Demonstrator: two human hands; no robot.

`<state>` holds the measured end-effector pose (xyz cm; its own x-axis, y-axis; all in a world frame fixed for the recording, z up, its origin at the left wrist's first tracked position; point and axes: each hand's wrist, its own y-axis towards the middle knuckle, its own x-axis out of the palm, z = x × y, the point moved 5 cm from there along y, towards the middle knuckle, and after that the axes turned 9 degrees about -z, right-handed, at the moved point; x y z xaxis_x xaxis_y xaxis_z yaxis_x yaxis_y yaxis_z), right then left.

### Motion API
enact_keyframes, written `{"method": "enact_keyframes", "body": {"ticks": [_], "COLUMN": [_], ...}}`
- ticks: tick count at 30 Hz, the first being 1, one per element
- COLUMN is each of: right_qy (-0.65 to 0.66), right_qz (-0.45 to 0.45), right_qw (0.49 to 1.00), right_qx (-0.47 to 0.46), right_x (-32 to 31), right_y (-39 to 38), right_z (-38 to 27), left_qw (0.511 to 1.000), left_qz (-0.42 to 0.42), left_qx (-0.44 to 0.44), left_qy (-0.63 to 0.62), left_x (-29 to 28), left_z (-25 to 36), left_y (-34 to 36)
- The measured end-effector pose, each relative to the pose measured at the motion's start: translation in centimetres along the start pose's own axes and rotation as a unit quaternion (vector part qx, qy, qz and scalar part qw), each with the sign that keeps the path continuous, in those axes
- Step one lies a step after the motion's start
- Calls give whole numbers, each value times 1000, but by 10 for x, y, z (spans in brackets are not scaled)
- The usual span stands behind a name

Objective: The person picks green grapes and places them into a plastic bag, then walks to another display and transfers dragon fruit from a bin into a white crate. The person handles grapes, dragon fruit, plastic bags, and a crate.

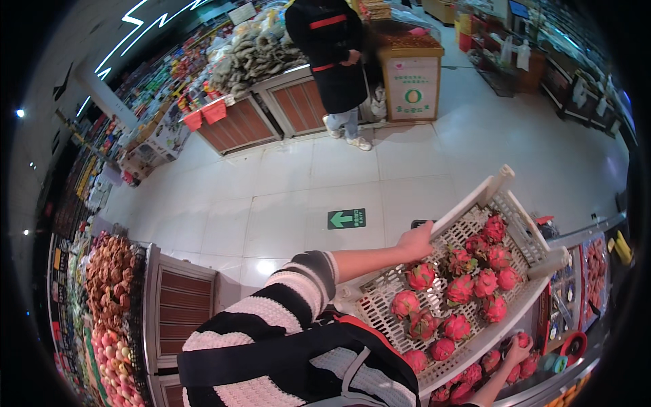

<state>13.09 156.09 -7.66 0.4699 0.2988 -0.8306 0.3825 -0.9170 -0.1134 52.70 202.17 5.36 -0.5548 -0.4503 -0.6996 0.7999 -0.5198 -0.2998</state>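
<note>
A white slatted plastic crate [521, 224] is tilted in front of me on the right. Several red dragon fruits [486, 283] with curled scales are spread over its mesh floor. My left hand [416, 243] is closed round the crate's far-left rim. Beyond the crate's near-right side, my right hand [518, 353] has its fingers closed on a dragon fruit [523, 339]. More dragon fruits [472, 373] lie in a display bed beneath that hand, partly hidden by the crate.
A person [332, 61] in a dark coat stands by a wooden-panelled stand [298, 102] across the tiled floor [285, 197]. Produce fills a display [112, 285] at left. A green floor sign [346, 218] lies ahead. Tape rolls [574, 346] sit right of the fruit bed.
</note>
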Motion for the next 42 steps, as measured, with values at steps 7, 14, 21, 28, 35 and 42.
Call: {"method": "enact_keyframes", "body": {"ticks": [7,14,21,28,35,42], "right_qy": [289,164,208,-29,-126,305], "right_qz": [95,-225,-171,-34,-172,28], "right_qw": [917,870,906,999,970,950], "right_qx": [-257,-408,-326,-3,113,50], "right_x": [-92,-11,-39,-115,-54,-124], "right_y": [-91,-217,-214,-205,-252,-286], "right_z": [-179,-350,-274,-69,-29,-54], "left_qw": [1000,999,995,892,698,725], "left_qz": [-22,-45,-8,58,-279,-349], "left_qx": [11,30,86,446,654,555], "left_qy": [2,4,-48,49,83,213], "left_x": [6,14,29,32,154,240], "left_z": [3,-1,-13,135,237,261], "left_y": [12,31,42,-50,-166,-181]}}
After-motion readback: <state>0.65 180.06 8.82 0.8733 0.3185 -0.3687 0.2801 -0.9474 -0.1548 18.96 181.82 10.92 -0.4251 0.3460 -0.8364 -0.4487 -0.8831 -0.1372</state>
